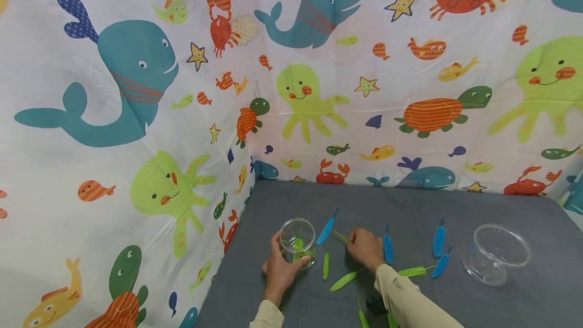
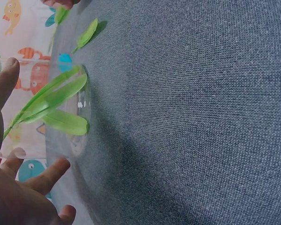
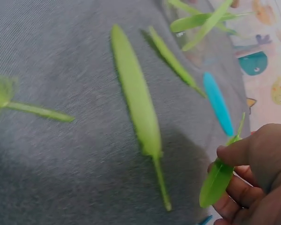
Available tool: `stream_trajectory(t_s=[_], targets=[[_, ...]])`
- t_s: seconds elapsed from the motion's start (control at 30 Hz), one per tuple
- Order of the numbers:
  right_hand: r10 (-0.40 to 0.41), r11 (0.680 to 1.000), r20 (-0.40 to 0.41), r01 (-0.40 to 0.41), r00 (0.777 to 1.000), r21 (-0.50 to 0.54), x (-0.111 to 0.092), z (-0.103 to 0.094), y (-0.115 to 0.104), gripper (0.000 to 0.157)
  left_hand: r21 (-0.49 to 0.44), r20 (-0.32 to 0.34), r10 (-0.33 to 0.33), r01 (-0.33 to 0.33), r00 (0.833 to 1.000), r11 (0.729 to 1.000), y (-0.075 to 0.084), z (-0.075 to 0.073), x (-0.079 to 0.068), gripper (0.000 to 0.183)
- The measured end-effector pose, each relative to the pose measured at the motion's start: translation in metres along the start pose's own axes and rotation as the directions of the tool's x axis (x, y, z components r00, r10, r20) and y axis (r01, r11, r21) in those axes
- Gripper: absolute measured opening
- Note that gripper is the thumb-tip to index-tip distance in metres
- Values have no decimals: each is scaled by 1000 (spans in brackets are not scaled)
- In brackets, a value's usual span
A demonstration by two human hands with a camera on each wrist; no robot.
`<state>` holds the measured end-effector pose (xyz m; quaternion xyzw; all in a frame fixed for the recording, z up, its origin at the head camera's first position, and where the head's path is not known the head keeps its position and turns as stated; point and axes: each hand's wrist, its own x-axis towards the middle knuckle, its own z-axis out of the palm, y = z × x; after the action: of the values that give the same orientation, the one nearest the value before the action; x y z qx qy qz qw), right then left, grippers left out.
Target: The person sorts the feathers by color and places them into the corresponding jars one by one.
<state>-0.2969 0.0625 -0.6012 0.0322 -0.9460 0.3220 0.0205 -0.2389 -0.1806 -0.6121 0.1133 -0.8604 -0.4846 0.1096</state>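
While left hand cups jar, right hand, sleeve print unreadable, pinches green feather.

We could read no text, label, brand, number or sign in any of three views. In head view, we found one small dark mark, perhaps print, on pale right sleeve, toward five o'clock from view's centre. Mark sat on forearm part, near cuff end. We found it too small and blurred to make out, and could not tell letters from emblem. In both wrist views, we read nothing.
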Motion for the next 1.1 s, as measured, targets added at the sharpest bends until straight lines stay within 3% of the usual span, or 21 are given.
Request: stream_trajectory(t_s=[0.07, 0.23, 0.37, 0.5, 0.6, 0.9, 1.1], targets=[[21, 998, 41, -23, 999, 63, 2, -3, -1, 39, 4, -2, 5, -5, 1000, 1000, -1, 0, 0, 105], [66, 968, 113, -91, 991, 235, 5, -6, -2, 8, 7, -10, 14, -13, 1000, 1000, 0, -1, 0, 105], [83, 931, 137, -126, 987, 343, 7, -6, -2, 26, 6, -11, 18, -18, 1000, 1000, 0, -1, 0, 105], [92, 891, 146, -147, 985, 430, 6, -8, -6, 35, -2, -1, 16, -16, 1000, 1000, 1, -2, -1, 105], [90, 881, 150, -149, 985, 449, 6, -11, -12, 38, -7, 4, 17, -17, 1000, 1000, 0, -4, -1, 105], [51, 846, 100, -96, 994, 524, 11, -21, -44, 33, -11, -6, 20, -20, 1000, 1000, 2, -3, 0, 105], [-10, 836, 14, 1, 1000, 549, 9, -21, -66, 30, 5, 0, 18, -18, 1000, 1000, 1, -3, -1, 105]])
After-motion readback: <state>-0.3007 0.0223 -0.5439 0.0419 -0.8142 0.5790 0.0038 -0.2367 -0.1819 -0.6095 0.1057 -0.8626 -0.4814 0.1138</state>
